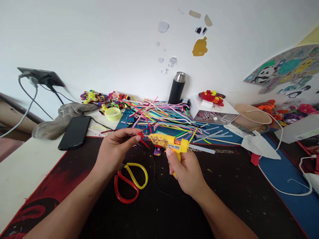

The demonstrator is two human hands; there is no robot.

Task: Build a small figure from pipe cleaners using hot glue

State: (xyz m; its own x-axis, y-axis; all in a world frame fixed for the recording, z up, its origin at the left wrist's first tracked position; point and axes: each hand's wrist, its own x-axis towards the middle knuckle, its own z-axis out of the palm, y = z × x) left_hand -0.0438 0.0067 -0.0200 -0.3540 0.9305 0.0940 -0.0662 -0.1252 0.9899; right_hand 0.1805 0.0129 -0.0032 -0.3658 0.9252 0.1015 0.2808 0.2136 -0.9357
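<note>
I see the right hand (185,171) wrapped round a grimy yellow plastic hot-glue gun (159,140), nozzle (146,136) just beside the small fuzzy red piece (141,134) the left hand (113,147) pinches.

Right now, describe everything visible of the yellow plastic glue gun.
The yellow plastic glue gun has a brown-stained barrel, printed label and metallic nozzle; a translucent glue stick juts from its back. Gripped by the right hand nearly level above the black mat, it points at a small red fuzzy piece in the left hand; contact is unclear.
</note>
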